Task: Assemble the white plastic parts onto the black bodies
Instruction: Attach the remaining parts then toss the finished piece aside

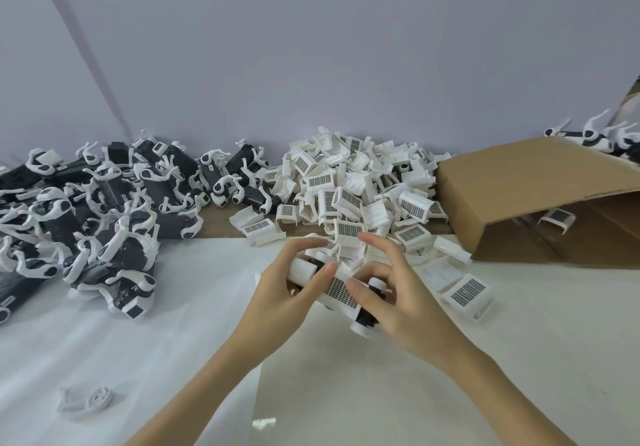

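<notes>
A: Where is the piece being put together?

B: Between both hands, held above the white table cover (346, 393). It is a black body (363, 317) with white round ends, and a white part (341, 291) with a dark grid lies along its top.

A: How do the fingers sit on it?

B: The left hand (277, 302) curls round the far left end, thumb (318, 277) pressed on the white part near the grid. The right hand (394, 303) grips the near right end from the side; its thumb (358, 291) lies on the grid, its upper fingers (377, 245) are spread and lifted clear.

A: Is the white part fully seated?

B: I cannot tell; the thumbs cover the joint.

A: What lies past the fingertips?

B: Just beyond them, a heap of loose white parts (349, 182), touching the far side of the held piece in this view. Left of the left hand, well apart, a pile of black bodies (104, 203) already carrying white curved arms. Right of the right hand, a cardboard box (519, 186) tipped on its side, with one white part inside it. Near the left forearm, a small white ring-shaped piece (93, 400) lies alone.
</notes>
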`<act>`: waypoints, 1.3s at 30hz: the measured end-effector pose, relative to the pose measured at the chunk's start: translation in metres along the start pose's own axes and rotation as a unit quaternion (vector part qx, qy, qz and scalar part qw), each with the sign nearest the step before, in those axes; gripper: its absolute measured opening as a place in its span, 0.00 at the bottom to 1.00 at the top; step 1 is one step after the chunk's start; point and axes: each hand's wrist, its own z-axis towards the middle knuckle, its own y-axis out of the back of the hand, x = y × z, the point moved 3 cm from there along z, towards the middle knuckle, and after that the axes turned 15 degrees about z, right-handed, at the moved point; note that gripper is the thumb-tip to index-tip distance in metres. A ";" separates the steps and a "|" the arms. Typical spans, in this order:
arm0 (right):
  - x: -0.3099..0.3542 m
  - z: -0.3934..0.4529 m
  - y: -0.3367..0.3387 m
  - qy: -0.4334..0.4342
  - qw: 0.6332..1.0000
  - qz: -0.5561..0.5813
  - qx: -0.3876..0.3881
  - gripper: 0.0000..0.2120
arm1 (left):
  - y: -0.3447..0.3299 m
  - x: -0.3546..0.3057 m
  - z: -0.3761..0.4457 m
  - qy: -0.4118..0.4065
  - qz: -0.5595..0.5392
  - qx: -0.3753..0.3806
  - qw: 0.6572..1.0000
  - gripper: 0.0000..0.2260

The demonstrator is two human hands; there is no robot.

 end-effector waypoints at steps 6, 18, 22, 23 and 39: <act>0.000 0.000 -0.007 -0.013 0.999 0.033 0.002 0.25 | 0.004 -0.001 0.000 -0.023 -0.017 -0.012 1.000 0.09; -0.002 0.000 0.000 -0.245 0.915 0.312 -0.064 0.22 | 0.017 -0.009 0.001 -0.215 0.226 0.089 0.946 0.22; 0.000 0.000 0.003 -0.227 0.944 0.239 -0.024 0.18 | 0.012 -0.006 0.001 -0.134 0.162 0.085 0.974 0.16; 0.001 0.000 0.006 -0.198 0.963 0.180 -0.033 0.18 | 0.011 -0.004 0.001 -0.111 0.161 0.083 0.977 0.15; -0.008 0.000 -0.001 0.096 0.954 -0.283 -0.041 0.42 | 0.010 -0.004 0.000 -0.070 0.184 0.025 0.980 0.16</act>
